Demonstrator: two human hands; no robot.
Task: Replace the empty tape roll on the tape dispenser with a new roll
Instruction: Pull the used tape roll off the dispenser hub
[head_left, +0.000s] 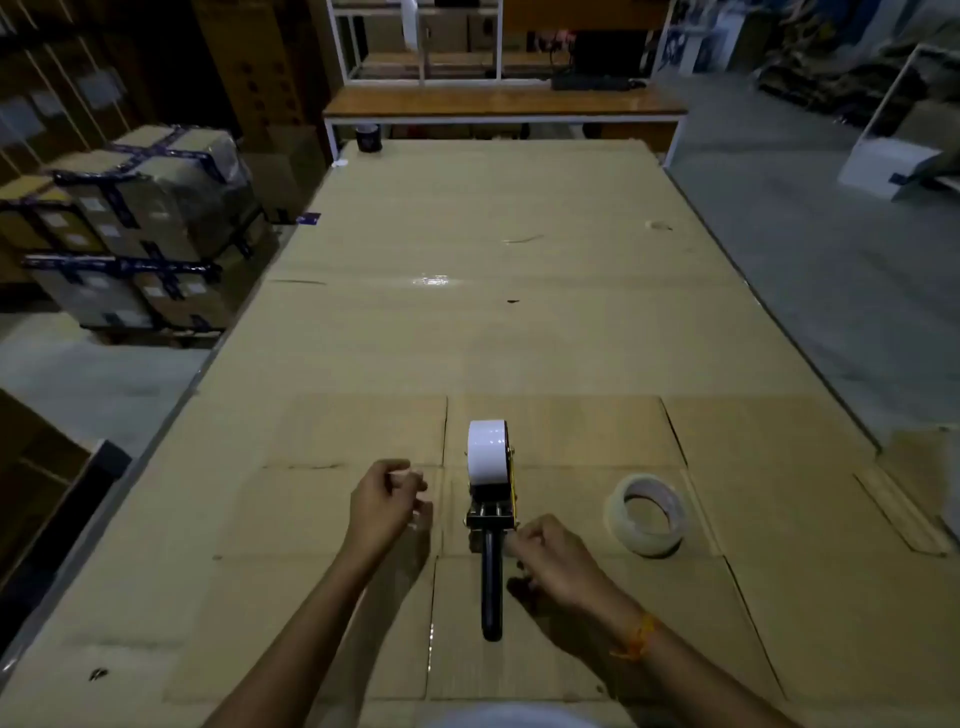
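A tape dispenser (491, 525) lies on the cardboard-covered table (519, 338), its black handle pointing toward me and a full white tape roll (487, 449) mounted on it. To its right a nearly used-up clear roll (647, 514) lies flat on the cardboard. My right hand (550, 564) rests beside the handle with its fingertips at the dispenser's right side near the frame; whether it grips anything is unclear. A short way left of the dispenser my left hand (387, 501) hovers with curled fingers, touching nothing I can see.
A dark tape roll (369, 137) stands at the table's far left corner. Taped cartons (135, 223) are stacked on the floor to the left. A wooden bench with a white frame (504, 104) stands beyond the table. Grey floor runs along the right.
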